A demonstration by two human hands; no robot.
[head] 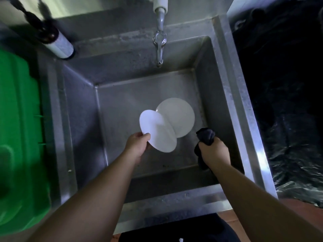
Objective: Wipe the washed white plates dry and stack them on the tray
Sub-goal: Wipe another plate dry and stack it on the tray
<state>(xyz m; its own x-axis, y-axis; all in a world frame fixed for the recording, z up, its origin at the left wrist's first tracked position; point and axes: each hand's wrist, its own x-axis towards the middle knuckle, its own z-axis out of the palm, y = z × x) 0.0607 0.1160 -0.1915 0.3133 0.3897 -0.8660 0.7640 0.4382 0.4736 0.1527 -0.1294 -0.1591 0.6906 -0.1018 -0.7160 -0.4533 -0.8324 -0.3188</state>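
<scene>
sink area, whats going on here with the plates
A person stands over a steel sink. The left hand pinches the rim of a white plate and holds it tilted above the basin. The right hand holds a bunched dark cloth beside it, not touching the plate. A second white plate lies further down in the basin, partly behind the first. No water shows at the tap. A green tub sits to the left.
</scene>
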